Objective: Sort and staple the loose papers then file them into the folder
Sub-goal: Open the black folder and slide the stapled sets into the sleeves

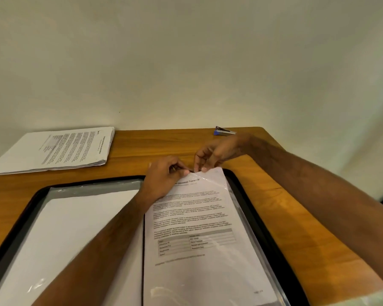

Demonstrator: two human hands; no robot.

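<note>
An open black folder (263,217) lies flat on the wooden desk (296,228), its clear sleeves facing up. A printed document (192,228), headed as an education transcript, sits in the right-hand sleeve (241,208); a blank white sheet (75,228) fills the left one. The left hand (164,177) has its fingers curled, thumb and forefinger pinching the top edge of the document. The right hand (217,154) meets it there, fingertips pinched on the sleeve's top edge just beside. A stack of loose papers (60,150) rests at the desk's far left corner, well apart. A blue stapler (223,131) lies at the far edge, beyond the right hand.
</note>
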